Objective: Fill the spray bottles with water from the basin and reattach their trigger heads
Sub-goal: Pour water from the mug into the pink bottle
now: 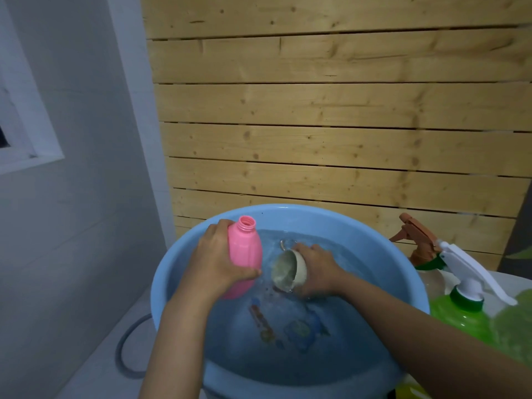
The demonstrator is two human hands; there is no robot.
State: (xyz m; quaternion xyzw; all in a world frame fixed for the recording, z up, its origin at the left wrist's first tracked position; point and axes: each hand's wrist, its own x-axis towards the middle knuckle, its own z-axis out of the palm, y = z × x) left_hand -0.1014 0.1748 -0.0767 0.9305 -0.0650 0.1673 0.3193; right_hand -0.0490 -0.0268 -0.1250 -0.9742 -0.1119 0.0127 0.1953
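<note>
Left hand (219, 262) grips uncapped pink bottle (245, 250); right hand (318, 273) holds cup (285, 271).

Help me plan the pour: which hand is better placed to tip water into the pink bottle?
Right. The right hand grips the cup, dipped in the basin's water beside the bottle. The left hand holds that bottle, open neck up, so it likely serves best steadying it.
</note>
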